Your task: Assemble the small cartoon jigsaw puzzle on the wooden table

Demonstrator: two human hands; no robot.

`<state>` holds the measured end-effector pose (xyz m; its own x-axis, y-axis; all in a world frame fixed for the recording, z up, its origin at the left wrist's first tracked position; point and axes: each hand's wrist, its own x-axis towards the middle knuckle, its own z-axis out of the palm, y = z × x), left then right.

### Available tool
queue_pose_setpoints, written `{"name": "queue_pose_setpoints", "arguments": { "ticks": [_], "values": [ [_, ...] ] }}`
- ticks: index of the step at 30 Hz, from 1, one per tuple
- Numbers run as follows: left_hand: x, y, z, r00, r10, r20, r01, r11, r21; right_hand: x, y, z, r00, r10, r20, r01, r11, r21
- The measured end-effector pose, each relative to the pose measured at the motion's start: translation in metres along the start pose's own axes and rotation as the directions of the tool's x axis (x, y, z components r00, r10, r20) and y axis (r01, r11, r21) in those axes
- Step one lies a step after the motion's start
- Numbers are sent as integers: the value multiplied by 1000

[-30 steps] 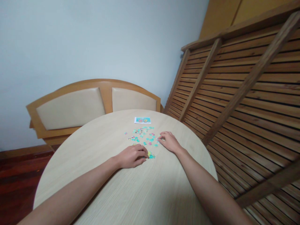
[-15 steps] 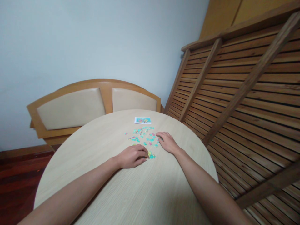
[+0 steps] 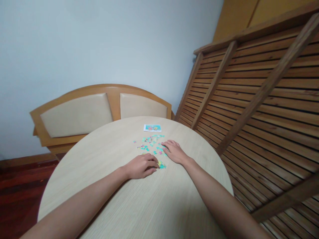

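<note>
My left hand (image 3: 144, 166) rests low over the table, fingers loosely bent and thumb apart. Its fingertips touch the left edge of a small joined patch of jigsaw puzzle (image 3: 162, 165), yellow and turquoise, and partly cover it. Further out, my right hand (image 3: 174, 151) reaches in from the right over loose jigsaw pieces (image 3: 151, 140). Its thumb and fingers are apart, and I see no piece held in them. The loose pieces are mostly turquoise, with some pink and yellow ones. Some lie hidden under the right fingers.
A small picture card (image 3: 152, 128) lies behind the pieces on the round pale wooden table (image 3: 99, 156). Beyond the table stands a padded wooden bench back (image 3: 77, 114) against the wall. A slatted wooden panel (image 3: 261, 109) leans along the right side.
My right hand has shifted slightly left over the loose pieces, covering some that showed before. My left hand stays beside the joined patch.
</note>
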<state>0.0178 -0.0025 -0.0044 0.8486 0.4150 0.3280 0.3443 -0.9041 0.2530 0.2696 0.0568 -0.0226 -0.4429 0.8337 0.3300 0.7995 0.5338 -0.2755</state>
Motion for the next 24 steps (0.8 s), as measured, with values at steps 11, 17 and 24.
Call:
{"name": "queue_pose_setpoints", "arguments": {
  "ticks": [11, 17, 24],
  "values": [
    [0, 0, -1, 1000, -5, 12, 5, 1000, -7, 35, -20, 7, 987, -74, 145, 85, 994, -66],
    [-1, -2, 0, 1000, -3, 3, 3, 1000, -7, 48, -17, -2, 998, 28, 64, -18, 988, -153],
    [-1, -1, -1, 1000, -17, 14, 17, 1000, 2, 57, -10, 6, 989, -28, 143, 46, 991, -123]
  ]
}}
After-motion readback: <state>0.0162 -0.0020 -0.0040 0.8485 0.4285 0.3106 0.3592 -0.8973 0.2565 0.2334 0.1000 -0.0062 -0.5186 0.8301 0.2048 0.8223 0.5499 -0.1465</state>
